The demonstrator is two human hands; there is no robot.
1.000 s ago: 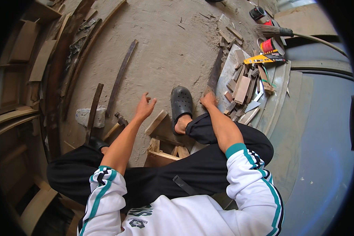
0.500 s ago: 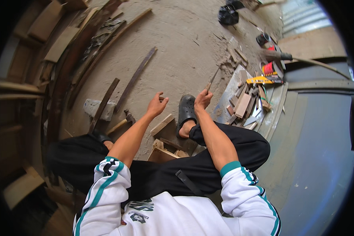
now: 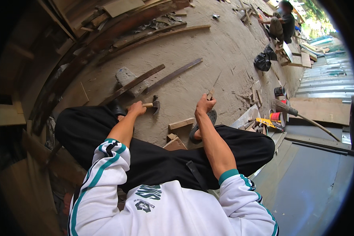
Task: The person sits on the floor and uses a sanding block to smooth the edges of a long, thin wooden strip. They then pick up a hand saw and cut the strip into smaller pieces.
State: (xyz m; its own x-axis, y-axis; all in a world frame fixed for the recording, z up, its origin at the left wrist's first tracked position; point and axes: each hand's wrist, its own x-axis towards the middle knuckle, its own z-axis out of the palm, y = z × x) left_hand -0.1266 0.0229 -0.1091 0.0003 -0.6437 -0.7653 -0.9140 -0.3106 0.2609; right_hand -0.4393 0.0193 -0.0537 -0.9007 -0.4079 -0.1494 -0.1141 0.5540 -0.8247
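My left hand (image 3: 136, 108) is closed round the wooden handle of a hammer (image 3: 156, 105), whose dark head points away to the right, low over the floor or resting on it. In my right hand (image 3: 205, 104) is a slim pointed tool (image 3: 210, 94) with a light wooden handle. Its thin blade points up and away; whether it is a knife or a chisel I cannot tell. Below the right hand is a dark clog (image 3: 212, 115) on my foot. A short wood block (image 3: 181, 123) lies between my legs, close to another wooden piece (image 3: 175, 144).
Dark wood strips (image 3: 176, 74) lie ahead, one across a concrete lump (image 3: 126, 78). Boards pile up at left. On the right are wood offcuts, a yellow saw (image 3: 270, 124), a red can (image 3: 277, 117) and a brush (image 3: 284, 106). Another person (image 3: 282, 24) squats at far right.
My left hand has moved left and closed on the hammer, which lay on the floor. The right hand still holds the pointed tool. The view has turned, bringing the other person into sight.
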